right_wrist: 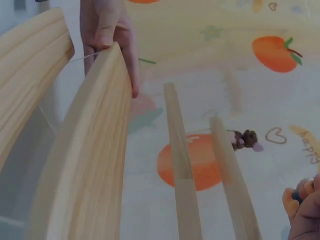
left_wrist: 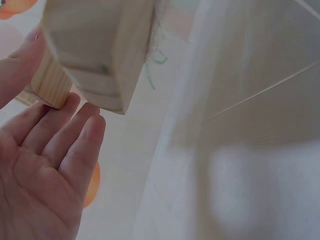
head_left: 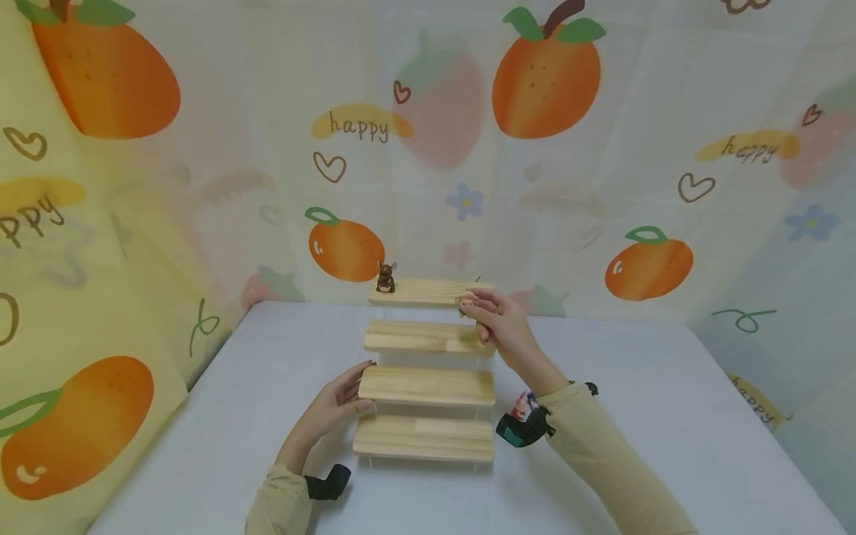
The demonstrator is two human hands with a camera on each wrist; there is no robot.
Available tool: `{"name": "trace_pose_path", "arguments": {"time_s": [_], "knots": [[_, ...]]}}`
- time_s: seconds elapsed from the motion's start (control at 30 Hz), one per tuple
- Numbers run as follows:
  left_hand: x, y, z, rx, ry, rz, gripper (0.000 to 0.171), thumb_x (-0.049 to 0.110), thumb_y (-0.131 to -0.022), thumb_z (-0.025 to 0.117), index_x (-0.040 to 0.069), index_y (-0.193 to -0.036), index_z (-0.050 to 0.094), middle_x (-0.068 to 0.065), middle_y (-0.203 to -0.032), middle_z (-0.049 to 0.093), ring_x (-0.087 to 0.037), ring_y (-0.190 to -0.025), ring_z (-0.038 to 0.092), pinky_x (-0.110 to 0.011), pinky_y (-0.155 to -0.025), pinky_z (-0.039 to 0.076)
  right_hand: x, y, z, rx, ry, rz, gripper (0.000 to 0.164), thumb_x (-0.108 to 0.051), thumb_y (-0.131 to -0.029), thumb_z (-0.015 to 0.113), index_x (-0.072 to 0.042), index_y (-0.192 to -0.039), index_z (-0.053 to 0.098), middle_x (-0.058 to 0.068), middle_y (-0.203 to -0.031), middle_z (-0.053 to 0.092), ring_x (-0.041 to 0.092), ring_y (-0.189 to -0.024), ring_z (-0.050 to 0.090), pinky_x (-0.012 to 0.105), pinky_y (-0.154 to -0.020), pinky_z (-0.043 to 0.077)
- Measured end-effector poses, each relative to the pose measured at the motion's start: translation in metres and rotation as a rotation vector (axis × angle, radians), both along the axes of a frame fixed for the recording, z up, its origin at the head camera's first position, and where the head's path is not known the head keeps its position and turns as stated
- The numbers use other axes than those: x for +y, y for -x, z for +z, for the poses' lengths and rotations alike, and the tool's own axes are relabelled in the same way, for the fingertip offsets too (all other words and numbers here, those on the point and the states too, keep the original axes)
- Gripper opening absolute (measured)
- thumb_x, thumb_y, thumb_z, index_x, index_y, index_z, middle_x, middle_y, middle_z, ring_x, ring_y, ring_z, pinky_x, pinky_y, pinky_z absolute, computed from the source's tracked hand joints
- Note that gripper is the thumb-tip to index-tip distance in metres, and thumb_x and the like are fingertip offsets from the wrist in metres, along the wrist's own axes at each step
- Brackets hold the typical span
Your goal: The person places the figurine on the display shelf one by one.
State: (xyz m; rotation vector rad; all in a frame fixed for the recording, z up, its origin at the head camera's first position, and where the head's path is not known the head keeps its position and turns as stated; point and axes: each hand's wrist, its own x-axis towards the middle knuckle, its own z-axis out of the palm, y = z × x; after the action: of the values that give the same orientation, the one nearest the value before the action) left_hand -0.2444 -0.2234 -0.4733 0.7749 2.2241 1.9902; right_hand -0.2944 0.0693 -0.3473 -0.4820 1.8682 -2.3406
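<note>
A wooden tiered display shelf [head_left: 428,386] with stepped planks stands on the table. My left hand [head_left: 334,405] holds the left end of the second plank from the bottom, thumb at the front corner and fingers at the back edge. In the left wrist view, its fingers [left_wrist: 82,145] are nearly straight beside a plank end [left_wrist: 55,82]. My right hand [head_left: 504,323] pinches a small figurine [head_left: 464,303] before the top plank's right end. Orange and dark teal parts of this figurine [right_wrist: 292,201] show in the right wrist view. A brown big-eared mouse figurine [head_left: 385,279] stands on the top plank's left end.
Beside the shelf on the right, a small red, white and blue item [head_left: 524,405] is partly hidden by the right wrist camera [head_left: 524,429]. A white cloth covers the table [head_left: 642,416]. A fruit-printed curtain [head_left: 428,208] hangs behind and along both sides.
</note>
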Motion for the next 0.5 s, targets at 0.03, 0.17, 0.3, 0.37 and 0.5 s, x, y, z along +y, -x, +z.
{"name": "trace_pose_path", "arguments": {"time_s": [0.03,0.17,0.3,0.37,0.5], "knots": [[-0.001,0.000,-0.001,0.001,0.003,0.005,0.067,-0.002,-0.082,0.062,-0.010,-0.136,0.023,-0.028,-0.137,0.027,-0.038,-0.122,0.030,-0.022,-0.095,0.032,-0.005,0.003,0.001,0.002,-0.001,-0.003,0.042,0.000,-0.090,0.052,0.011,-0.127,0.037,0.003,-0.087,0.060,0.005,-0.040,0.038,0.016,-0.037,0.031],[-0.003,-0.002,-0.004,0.014,0.013,0.019,0.067,-0.001,-0.082,0.062,-0.011,-0.135,0.023,-0.028,-0.136,0.028,-0.038,-0.122,0.030,-0.021,-0.094,0.032,-0.021,0.012,0.002,-0.021,-0.026,0.004,0.041,-0.001,-0.089,0.054,0.011,-0.125,0.039,0.004,-0.088,0.061,0.004,-0.040,0.040,0.016,-0.036,0.030],[-0.003,-0.001,-0.004,0.027,0.017,0.009,0.066,-0.001,-0.082,0.061,-0.011,-0.135,0.023,-0.029,-0.136,0.028,-0.039,-0.122,0.030,-0.021,-0.095,0.032,-0.034,0.019,0.001,-0.062,-0.038,0.021,0.038,0.000,-0.090,0.052,0.010,-0.124,0.039,0.005,-0.088,0.060,0.004,-0.039,0.041,0.018,-0.035,0.027],[-0.002,0.000,-0.004,0.024,0.017,0.002,0.067,-0.001,-0.082,0.061,-0.011,-0.136,0.022,-0.029,-0.136,0.028,-0.039,-0.122,0.030,-0.022,-0.095,0.032,-0.040,0.022,0.000,-0.076,-0.031,0.014,0.039,0.001,-0.090,0.051,0.010,-0.125,0.039,0.006,-0.087,0.060,0.005,-0.038,0.041,0.018,-0.034,0.027],[-0.003,0.000,-0.003,0.005,0.024,0.002,0.069,0.001,-0.082,0.062,-0.010,-0.136,0.021,-0.030,-0.137,0.025,-0.038,-0.123,0.028,-0.022,-0.095,0.031,-0.051,0.027,-0.001,-0.070,-0.017,-0.015,0.039,0.002,-0.089,0.052,0.011,-0.125,0.039,0.007,-0.087,0.060,0.005,-0.037,0.041,0.016,-0.033,0.031]]}}
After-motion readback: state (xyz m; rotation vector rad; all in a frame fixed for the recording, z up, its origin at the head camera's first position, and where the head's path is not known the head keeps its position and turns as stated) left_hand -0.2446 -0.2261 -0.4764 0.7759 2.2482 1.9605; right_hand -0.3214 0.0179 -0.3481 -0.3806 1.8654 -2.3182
